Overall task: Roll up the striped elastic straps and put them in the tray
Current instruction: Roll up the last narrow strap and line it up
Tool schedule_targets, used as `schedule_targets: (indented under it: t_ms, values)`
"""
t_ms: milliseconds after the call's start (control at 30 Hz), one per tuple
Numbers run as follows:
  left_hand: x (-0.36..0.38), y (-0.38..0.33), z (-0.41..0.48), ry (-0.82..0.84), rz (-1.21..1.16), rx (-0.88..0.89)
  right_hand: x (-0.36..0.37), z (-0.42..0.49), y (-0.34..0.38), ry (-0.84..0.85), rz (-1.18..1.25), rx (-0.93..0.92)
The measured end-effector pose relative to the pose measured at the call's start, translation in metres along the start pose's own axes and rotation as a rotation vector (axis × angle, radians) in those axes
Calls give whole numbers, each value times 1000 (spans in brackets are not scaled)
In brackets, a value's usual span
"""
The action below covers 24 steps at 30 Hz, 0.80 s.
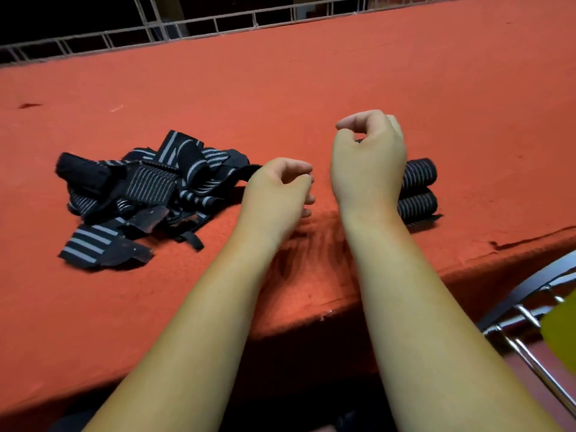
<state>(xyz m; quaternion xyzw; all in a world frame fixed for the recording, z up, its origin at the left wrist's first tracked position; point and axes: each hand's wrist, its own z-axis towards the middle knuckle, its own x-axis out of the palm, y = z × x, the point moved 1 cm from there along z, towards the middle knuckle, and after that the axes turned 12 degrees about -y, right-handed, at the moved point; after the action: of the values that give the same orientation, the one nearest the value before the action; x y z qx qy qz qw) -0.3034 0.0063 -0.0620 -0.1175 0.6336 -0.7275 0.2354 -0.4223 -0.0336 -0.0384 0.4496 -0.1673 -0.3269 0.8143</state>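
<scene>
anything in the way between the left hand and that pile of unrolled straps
Nothing visible. The left hand is just right of the pile of unrolled striped straps, one strap end reaching almost to it. No tray shows in this view.

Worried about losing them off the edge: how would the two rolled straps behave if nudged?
The rolled straps lie on their sides, so they would likely roll. The fuzzy red table cover probably slows them, and they look soft, not fragile.
</scene>
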Motion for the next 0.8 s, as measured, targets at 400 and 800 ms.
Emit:
schedule_targets:
  t_ms: [400, 800]
  values:
    - [-166, 15, 49, -332, 352, 120, 91, -82, 50, 476, 100, 227]
    - [-231, 66, 85, -202, 707, 235, 142, -157, 79, 877, -11, 335]
